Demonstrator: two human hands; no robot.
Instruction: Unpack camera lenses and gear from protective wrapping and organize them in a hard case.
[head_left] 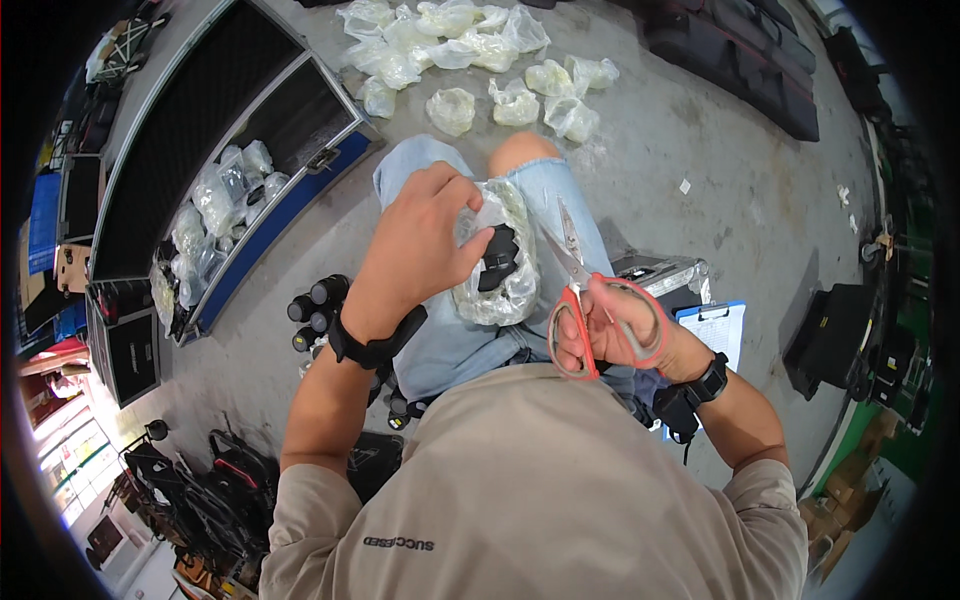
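A clear plastic bag rests on my lap, its mouth spread apart. Inside it a rounded black object is partly exposed; its kind I cannot make out. My left hand grips the bag's left edge with curled fingers, its thumb reaching over the opening beside the black object. To the right of the bag, my right hand holds scissors with red-orange handles, fingers through the loops. The scissor blades point away from me, parted and apart from the bag.
Crumpled plastic bags lie on the floor ahead. At left stands an open, blue-edged case with bagged items inside. Black cylindrical items cluster beside my left leg. A clipboard and a case lie to my right.
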